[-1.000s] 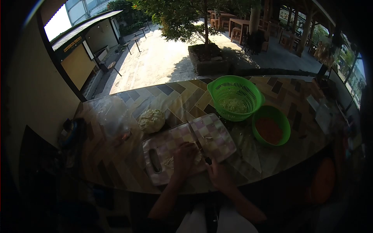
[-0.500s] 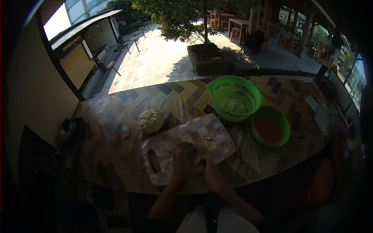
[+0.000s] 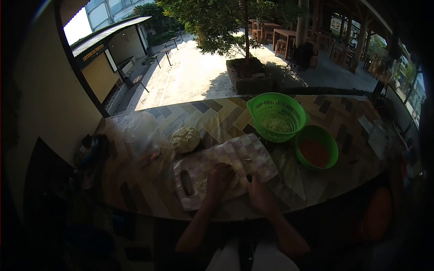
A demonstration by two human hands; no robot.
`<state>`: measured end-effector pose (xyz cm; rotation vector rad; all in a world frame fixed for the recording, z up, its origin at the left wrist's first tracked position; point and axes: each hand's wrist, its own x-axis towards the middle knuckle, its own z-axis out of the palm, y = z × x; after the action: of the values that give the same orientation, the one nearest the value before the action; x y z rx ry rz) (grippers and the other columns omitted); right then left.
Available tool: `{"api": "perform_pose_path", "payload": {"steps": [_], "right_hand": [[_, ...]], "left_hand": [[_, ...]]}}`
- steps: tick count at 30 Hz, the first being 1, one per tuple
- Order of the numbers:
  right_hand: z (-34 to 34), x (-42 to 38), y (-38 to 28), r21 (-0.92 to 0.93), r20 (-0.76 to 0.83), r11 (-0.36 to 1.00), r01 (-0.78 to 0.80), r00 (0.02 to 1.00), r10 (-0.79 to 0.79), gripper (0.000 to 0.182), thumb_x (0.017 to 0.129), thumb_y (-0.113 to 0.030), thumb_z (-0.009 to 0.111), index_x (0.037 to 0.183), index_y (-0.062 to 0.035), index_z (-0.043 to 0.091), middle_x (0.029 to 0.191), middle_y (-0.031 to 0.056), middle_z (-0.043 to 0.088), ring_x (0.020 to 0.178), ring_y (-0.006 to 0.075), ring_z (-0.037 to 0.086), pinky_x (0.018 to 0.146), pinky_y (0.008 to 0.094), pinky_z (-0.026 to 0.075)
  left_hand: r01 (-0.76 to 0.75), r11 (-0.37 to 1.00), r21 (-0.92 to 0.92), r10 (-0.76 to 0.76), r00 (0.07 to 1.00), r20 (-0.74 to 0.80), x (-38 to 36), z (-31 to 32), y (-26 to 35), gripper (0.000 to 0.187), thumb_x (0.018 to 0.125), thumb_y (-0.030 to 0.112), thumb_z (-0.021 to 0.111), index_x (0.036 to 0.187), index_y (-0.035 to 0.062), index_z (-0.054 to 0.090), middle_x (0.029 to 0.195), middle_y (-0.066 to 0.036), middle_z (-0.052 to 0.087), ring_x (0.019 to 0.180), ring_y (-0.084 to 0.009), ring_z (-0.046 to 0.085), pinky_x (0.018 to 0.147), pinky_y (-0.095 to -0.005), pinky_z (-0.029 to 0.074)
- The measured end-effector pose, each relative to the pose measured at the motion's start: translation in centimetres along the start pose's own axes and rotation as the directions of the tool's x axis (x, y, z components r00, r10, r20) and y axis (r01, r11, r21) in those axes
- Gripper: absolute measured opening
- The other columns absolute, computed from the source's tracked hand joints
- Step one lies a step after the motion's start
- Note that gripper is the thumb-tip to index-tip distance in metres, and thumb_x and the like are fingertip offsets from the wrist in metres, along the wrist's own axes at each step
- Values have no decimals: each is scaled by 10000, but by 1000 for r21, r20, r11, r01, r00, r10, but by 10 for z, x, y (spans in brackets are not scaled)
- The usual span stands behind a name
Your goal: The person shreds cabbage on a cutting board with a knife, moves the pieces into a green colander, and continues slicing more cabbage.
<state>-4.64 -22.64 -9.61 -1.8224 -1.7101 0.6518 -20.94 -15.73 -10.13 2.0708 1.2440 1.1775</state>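
Observation:
A checkered pink-and-white cutting board lies on the tiled counter. My left hand is closed, pressing down a pale leafy piece that looks like cabbage, partly hidden beneath it. My right hand is wrapped round a knife; only a short dark part of it shows at the board's near edge, and the blade cannot be made out. A pale cabbage head rests just beyond the board's far left corner.
A green colander with pale shreds stands behind the board's right end. Beside it, a green bowl holds something orange. Clear plastic covers the counter at left. A planter with a tree stands beyond the counter.
The camera view has shifted slightly. My right hand has drawn a little to the right, away from my left hand. Fewer pale scraps show on the board's far right part.

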Motion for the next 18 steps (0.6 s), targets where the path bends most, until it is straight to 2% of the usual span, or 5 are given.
{"api": "perform_pose_path", "payload": {"steps": [5, 18], "right_hand": [[-15, -27, -22, 187, 129, 979, -83, 990, 59, 285, 966, -231, 479, 1072, 33, 473, 825, 295, 631, 841, 476, 611, 701, 546, 480], [-7, -33, -24, 183, 183, 973, -142, 977, 109, 292, 975, -229, 452, 1081, 43, 445, 847, 327, 620, 860, 503, 594, 717, 583, 459]], "left_hand": [[43, 997, -59, -46, 998, -50, -3, 6, -4, 176, 765, 95, 707, 923, 21, 732, 988, -150, 706, 1021, -295, 642, 874, -376, 520], [76, 993, -86, -80, 996, -44, -3, 10, -11, 180, 770, 86, 712, 935, 17, 732, 983, -142, 710, 1036, -290, 641, 889, -372, 519]]}}
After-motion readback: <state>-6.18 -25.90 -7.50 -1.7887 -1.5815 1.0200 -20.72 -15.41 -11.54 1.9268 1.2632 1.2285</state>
